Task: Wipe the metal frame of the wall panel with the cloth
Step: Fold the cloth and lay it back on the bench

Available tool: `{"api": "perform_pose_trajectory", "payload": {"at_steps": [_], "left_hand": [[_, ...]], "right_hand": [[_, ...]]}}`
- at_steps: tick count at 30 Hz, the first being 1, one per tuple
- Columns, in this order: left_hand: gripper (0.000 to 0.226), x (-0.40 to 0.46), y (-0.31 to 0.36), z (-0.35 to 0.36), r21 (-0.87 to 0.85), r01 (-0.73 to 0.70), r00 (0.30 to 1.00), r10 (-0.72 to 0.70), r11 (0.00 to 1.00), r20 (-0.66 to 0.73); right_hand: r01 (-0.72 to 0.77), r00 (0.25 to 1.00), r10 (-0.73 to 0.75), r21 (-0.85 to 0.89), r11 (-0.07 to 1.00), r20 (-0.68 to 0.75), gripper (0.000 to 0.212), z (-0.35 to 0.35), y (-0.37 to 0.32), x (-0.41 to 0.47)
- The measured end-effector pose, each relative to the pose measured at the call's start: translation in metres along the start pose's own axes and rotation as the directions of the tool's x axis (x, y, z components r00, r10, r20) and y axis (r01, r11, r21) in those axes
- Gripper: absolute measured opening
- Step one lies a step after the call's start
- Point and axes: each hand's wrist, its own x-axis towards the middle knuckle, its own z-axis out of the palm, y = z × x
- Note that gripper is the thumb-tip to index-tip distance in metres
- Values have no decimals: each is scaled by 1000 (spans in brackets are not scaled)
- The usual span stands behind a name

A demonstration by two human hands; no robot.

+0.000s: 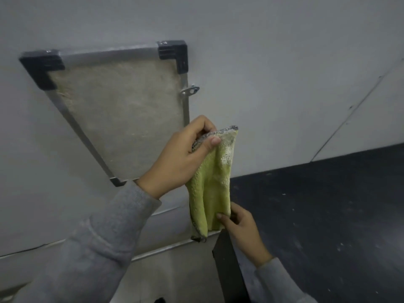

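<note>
Two hands are pinching the green cloth (211,182): left hand (179,158) at twelve o'clock, right hand (238,226) at six, beside the metal frame (185,99).

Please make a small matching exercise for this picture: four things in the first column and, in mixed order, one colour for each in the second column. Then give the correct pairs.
Things:
1. cloth
2. corner caps of the panel
3. frame bar of the panel
4. sleeve

Colours:
A. silver metal
B. grey
C. yellow-green
D. black

Right pairs: 1-C, 2-D, 3-A, 4-B.

The left hand pinches the top of the cloth and the right hand pinches its lower edge.
</note>
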Motion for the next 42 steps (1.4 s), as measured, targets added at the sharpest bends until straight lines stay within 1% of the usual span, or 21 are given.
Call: {"api": "perform_pose_trajectory", "payload": {"at_steps": [2, 5, 7, 9, 11, 12, 14, 16, 18, 20, 23, 26, 29, 30, 32, 34, 35, 36, 39, 40, 42], "left_hand": [[11, 4, -7, 12, -33, 15, 999, -14, 999, 28], [11, 8, -23, 31, -56, 53, 997, -50, 997, 54], [12, 10, -40, 50, -8, 78, 994, -77, 997, 77], [11, 8, -61, 74, 103, 109, 982, -123, 989, 144], [11, 2, -83, 99, 197, 145, 949, -193, 970, 250], [11, -1, -95, 110, 225, 172, 923, -237, 959, 304], [12, -5, -119, 131, 249, 243, 868, -325, 937, 376], [14, -4, -141, 147, 242, 334, 819, -408, 911, 404], [14, 2, -158, 164, 232, 387, 790, -450, 893, 416], [11, 10, -169, 178, 257, 365, 786, -444, 895, 430], [10, 23, -179, 199, 322, 310, 797, -429, 895, 425], [11, 32, -184, 218, 418, 196, 858, -361, 887, 364], [12, 37, -184, 229, 407, 193, 895, -331, 893, 301], [12, 39, -184, 232, 396, 200, 898, -330, 896, 292], [13, 41, -184, 238, 394, 199, 896, -329, 898, 298], [14, 44, -182, 243, 416, 194, 882, -344, 888, 322], [18, 44, -181, 245, 432, 190, 872, -354, 881, 339], [28, 44, -179, 246, 448, 184, 862, -363, 875, 354], [56, 27, -174, 244, 461, 112, 856, -321, 880, 405], [63, 17, -172, 243, 462, 65, 837, -301, 885, 458], [78, -10, -170, 241, 465, -32, 736, -294, 885, 609]], "right_hand": [[-47, 998, 48, 34, 998, -41, 10, -18, 9, -10], [-79, 989, 86, 62, 995, -117, 14, -48, 14, -28], [-123, 979, 139, 111, 986, -152, 22, -68, 18, -43], [-182, 962, 208, 148, 972, -180, 31, -85, 27, -58], [-241, 944, 267, 149, 959, -194, 23, -97, 38, -72], [-274, 934, 298, 143, 951, -195, 18, -101, 43, -77], [-352, 901, 383, 172, 920, -204, 15, -109, 58, -85], [-425, 859, 466, 212, 880, -211, 12, -115, 73, -86], [-462, 831, 497, 187, 867, -249, 11, -121, 84, -81], [-450, 827, 457, 101, 887, -328, 13, -126, 90, -73], [-461, 811, 347, -148, 875, -472, 15, -137, 97, -58], [-497, 786, 308, -253, 830, -536, 22, -143, 102, -49], [-511, 783, 255, -354, 783, -567, 39, -141, 105, -48], [-524, 770, 251, -357, 773, -587, 38, -141, 106, -49], [-559, 738, 262, -345, 754, -622, 27, -140, 109, -51], [-588, 715, 266, -350, 729, -646, 17, -136, 106, -50], [-594, 714, 243, -384, 707, -657, 14, -133, 104, -48], [-591, 720, 194, -442, 675, -666, 15, -129, 102, -47], [-525, 779, 27, -628, 575, -626, 49, -122, 96, -42], [-479, 814, -4, -674, 562, -581, 57, -121, 96, -40], [-365, 894, -10, -742, 563, -447, 62, -122, 99, -33]]}}
